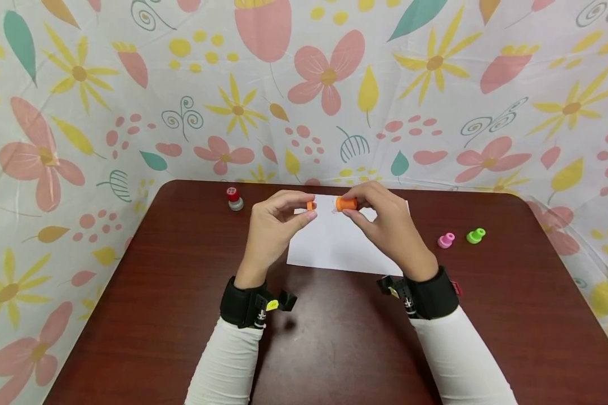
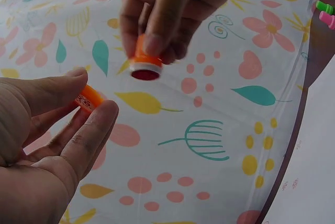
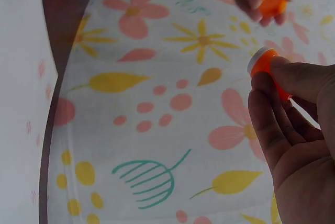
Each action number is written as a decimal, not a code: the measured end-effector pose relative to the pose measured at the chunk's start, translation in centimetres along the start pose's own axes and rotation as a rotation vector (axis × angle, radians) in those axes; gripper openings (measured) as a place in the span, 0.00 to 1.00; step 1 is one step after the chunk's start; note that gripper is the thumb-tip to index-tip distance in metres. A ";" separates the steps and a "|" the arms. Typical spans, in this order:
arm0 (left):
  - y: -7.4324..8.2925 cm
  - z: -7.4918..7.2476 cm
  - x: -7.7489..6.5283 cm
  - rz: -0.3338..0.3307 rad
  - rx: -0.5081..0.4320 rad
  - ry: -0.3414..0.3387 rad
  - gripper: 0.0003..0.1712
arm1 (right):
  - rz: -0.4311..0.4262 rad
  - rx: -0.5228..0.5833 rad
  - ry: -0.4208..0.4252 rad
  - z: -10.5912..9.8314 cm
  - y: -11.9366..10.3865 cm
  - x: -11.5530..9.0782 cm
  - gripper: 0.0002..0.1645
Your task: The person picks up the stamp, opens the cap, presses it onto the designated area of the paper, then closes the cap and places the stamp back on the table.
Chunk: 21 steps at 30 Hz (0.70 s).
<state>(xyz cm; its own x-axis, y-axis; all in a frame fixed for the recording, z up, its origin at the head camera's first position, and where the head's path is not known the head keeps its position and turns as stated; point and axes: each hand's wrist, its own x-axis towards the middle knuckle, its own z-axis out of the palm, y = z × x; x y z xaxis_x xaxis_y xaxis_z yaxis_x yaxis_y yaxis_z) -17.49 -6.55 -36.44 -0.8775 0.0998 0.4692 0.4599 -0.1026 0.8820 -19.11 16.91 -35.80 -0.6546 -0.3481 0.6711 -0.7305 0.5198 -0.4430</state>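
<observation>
My left hand (image 1: 273, 228) pinches a small orange cap (image 2: 90, 98) between thumb and fingertips. In my right hand (image 1: 392, 228) is an orange stamp (image 1: 345, 203), its body gripped by thumb and fingers. The stamp's white-rimmed red face (image 2: 145, 72) shows bare in the left wrist view. Cap and stamp are held apart over the far part of a white sheet of paper (image 1: 342, 244), facing each other. In the right wrist view the cap's hollow side (image 3: 272, 4) is visible. Small reddish prints (image 2: 290, 185) mark the paper.
A red-and-grey stamp (image 1: 235, 199) stands at the back left of the brown table (image 1: 182, 315). To the right are a pink stamp (image 1: 446, 240) and a green stamp (image 1: 475, 235). A flowered cloth (image 1: 329, 140) hangs behind the table's far edge.
</observation>
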 end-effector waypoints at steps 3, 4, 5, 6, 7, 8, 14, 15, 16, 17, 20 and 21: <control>-0.1 0.4 0.0 -0.009 -0.020 -0.013 0.17 | 0.015 0.079 0.032 0.0 -0.6 -0.4 0.17; -0.1 0.5 0.0 -0.012 -0.023 -0.018 0.17 | 0.021 0.105 0.038 0.1 -0.8 -0.6 0.17; -0.1 0.6 -0.1 -0.013 -0.024 -0.024 0.17 | 0.029 0.132 0.044 0.1 -0.9 -0.7 0.17; -0.1 0.7 -0.1 -0.014 -0.021 -0.030 0.16 | 0.036 0.166 0.049 0.2 -1.1 -0.9 0.17; -0.1 0.8 -0.1 -0.016 -0.017 -0.037 0.16 | 0.041 0.197 0.053 0.2 -1.3 -1.0 0.17; 0.0 0.8 -0.1 -0.017 -0.013 -0.046 0.16 | 0.046 0.227 0.055 0.3 -1.4 -1.1 0.18; 0.0 1.3 -0.2 -0.028 -0.009 -0.097 0.16 | 0.060 0.387 0.041 0.7 -1.8 -1.5 0.20; 0.0 1.4 -0.2 -0.024 -0.012 -0.105 0.16 | 0.061 0.401 0.039 0.7 -1.8 -1.5 0.20; 0.0 1.5 -0.3 -0.020 -0.017 -0.112 0.16 | 0.060 0.408 0.038 0.8 -1.8 -1.6 0.21; 0.0 1.5 -0.3 -0.015 -0.019 -0.118 0.16 | 0.059 0.413 0.035 0.8 -1.8 -1.6 0.21; 0.0 1.7 -0.3 0.005 -0.018 -0.137 0.16 | 0.057 0.417 0.032 0.9 -1.8 -1.7 0.21; -0.1 1.7 -0.3 0.007 -0.019 -0.141 0.16 | 0.054 0.412 0.034 0.9 -1.8 -1.7 0.21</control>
<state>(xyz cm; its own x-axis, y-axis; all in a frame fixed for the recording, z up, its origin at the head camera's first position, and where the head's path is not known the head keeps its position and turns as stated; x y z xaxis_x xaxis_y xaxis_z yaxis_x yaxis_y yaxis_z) -17.05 -4.85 -36.56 -0.8458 0.2370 0.4780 0.4623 -0.1219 0.8783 -16.84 15.87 -36.73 -0.6923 -0.2993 0.6566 -0.7167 0.1788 -0.6741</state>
